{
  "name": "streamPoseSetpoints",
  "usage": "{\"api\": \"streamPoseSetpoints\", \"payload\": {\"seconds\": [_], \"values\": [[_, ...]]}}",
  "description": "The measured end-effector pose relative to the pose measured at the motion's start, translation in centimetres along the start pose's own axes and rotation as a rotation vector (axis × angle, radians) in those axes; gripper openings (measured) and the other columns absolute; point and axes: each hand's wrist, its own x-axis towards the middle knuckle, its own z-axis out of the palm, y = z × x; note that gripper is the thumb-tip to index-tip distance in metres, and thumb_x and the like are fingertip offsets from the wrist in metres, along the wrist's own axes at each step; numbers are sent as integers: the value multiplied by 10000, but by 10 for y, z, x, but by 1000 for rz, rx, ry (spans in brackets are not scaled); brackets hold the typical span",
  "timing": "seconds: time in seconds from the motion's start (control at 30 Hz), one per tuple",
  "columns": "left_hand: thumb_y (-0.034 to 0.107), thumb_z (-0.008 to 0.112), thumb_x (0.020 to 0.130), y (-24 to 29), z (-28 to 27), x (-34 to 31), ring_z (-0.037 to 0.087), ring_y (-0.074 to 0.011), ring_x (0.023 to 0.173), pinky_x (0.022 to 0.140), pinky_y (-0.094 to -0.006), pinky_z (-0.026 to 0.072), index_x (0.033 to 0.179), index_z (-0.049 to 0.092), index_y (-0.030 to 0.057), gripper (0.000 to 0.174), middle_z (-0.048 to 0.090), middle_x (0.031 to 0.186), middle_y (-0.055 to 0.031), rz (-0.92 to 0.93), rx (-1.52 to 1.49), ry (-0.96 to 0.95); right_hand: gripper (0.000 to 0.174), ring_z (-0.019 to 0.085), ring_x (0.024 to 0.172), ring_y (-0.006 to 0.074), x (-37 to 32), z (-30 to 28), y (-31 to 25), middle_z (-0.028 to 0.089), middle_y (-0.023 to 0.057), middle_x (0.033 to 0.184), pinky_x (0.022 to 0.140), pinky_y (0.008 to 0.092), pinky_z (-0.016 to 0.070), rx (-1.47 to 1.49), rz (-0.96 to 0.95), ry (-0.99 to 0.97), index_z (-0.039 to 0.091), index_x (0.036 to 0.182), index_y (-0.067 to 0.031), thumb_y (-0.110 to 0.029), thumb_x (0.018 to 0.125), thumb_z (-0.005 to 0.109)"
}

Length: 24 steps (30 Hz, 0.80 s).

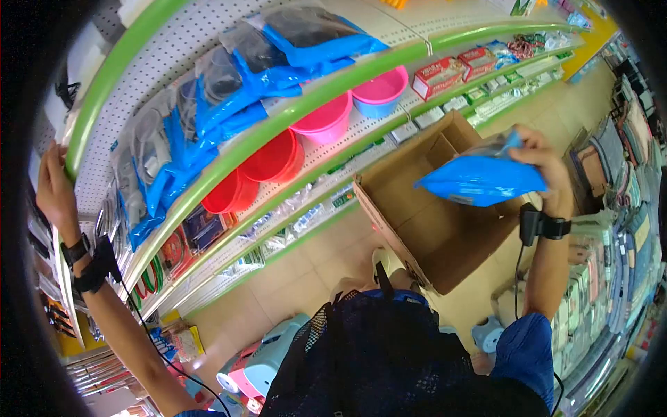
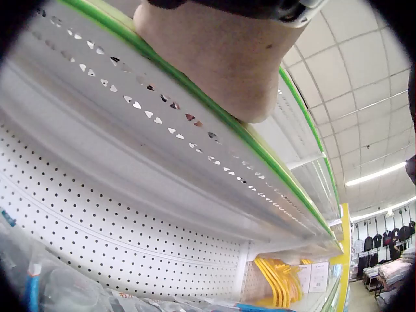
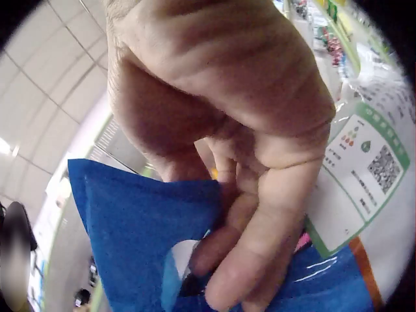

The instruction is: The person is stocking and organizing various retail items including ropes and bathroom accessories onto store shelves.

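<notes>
My right hand (image 1: 545, 163) grips the top corner of a blue plastic packet (image 1: 486, 181) with a clear section, and holds it above an open cardboard box (image 1: 431, 236). In the right wrist view, curled fingers pinch the blue film (image 3: 143, 227), and a white label with a green border (image 3: 357, 175) shows beside them. My left hand (image 1: 55, 187) rests at the green edge of an upper shelf (image 2: 214, 117); its fingers are hidden in the left wrist view. Below that shelf, several clear-and-blue packets (image 1: 208, 104) lie in a row.
Red, pink and blue tubs (image 1: 323, 118) stand on the shelf below the packets. Red boxes (image 1: 441, 76) sit farther along. Stacked folded textiles (image 1: 590, 292) line the right side. Blue plastic stools (image 1: 274, 351) stand on the floor near my legs.
</notes>
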Motion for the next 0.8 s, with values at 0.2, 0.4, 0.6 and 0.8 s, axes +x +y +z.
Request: {"api": "streamPoseSetpoints", "payload": {"seconds": [0.2,0.4,0.6,0.8], "values": [[350,486,1053,-45,-18,15,671,-167,1079,940,-276,494,1289,658,19,441,728,1149,-101,198,257,-102,139,450,467,101,29,-24,241,551,24,634,396,297,294,-144,649,272,599,766,-67,-32,853,702],[297,448,1064,-14,-29,5,652,-203,1125,993,-307,473,1298,641,-15,435,701,1211,-123,20,149,-93,217,390,470,157,67,-24,372,528,58,632,411,379,234,-299,1000,287,550,676,-56,-38,830,702],[258,412,1060,-14,-42,12,627,-213,1187,1024,-305,453,1320,628,-5,429,667,1297,-127,21,155,-109,298,675,905,392,115,-66,608,712,156,974,857,420,532,-1695,186,-473,722,990,-112,-38,702,719],[234,388,1048,-21,-54,6,615,-209,1215,1044,-304,440,1348,609,14,433,652,1336,-114,-5,351,-46,184,709,871,297,118,13,568,726,126,928,751,425,563,-1708,141,-254,723,944,-102,-99,767,671]]}}
